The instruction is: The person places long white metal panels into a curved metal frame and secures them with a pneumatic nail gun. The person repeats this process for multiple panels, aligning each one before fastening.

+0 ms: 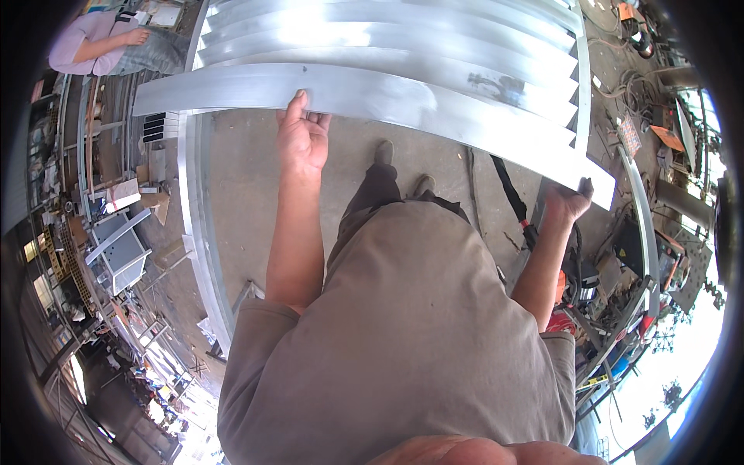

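While I watch remotely:
Left hand (302, 139): fingers clamped on metal slat (372, 97).
Right hand (568, 200): fingers clamped on slat end.

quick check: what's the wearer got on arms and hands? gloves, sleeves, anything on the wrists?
No gloves: both the left hand and right hand are bare, fingers uncovered. Forearms are bare too. Short sleeves of a plain grey-brown shirt end above the elbows. No watch, band or ring is visible on either wrist or hand, though the right wrist is small in the picture.

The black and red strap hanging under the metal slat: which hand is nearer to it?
Right. The right hand grips the slat's end just beside the strap; the left hand holds the slat farther along, well apart.
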### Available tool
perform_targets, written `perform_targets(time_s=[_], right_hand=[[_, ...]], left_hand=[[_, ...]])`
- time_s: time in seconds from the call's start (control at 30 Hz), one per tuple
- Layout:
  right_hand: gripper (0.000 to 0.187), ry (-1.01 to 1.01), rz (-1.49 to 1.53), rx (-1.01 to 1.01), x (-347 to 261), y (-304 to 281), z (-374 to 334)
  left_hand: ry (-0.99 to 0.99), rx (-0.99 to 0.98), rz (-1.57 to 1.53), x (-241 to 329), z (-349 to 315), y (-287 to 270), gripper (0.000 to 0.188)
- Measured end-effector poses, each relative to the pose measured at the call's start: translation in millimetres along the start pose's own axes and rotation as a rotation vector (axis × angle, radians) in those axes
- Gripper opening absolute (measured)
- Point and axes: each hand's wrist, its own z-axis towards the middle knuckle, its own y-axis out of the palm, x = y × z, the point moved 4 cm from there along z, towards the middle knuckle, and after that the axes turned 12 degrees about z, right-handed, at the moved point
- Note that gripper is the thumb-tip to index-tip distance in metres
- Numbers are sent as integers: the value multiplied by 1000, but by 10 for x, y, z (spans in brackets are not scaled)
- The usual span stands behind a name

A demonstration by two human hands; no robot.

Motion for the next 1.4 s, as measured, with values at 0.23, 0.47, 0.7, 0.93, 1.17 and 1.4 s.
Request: perform_targets(time_s=[0.23,0.47,0.7,0.93,1.17,1.4], right_hand=[[52,80,62,-127,-176,-125,132],[52,281,137,-389,-227,-73,93],[61,158,101,-348,-184,47,46],[75,323,227,-369,-194,73,26],[62,1,-205,196,-282,-192,49],[52,120,-281,127,-251,-368,-117]], left_hand=[[-7,-66,10,137,-9,87,35],[-1,-93,-23,132,62,62,46],[-22,-138,-99,94,162,4,48],[-160,-172,-190,36,201,-175,32],[-160,-123,-234,-316,302,-656,21],[-232,16,-22,-694,428,-1100,24]])
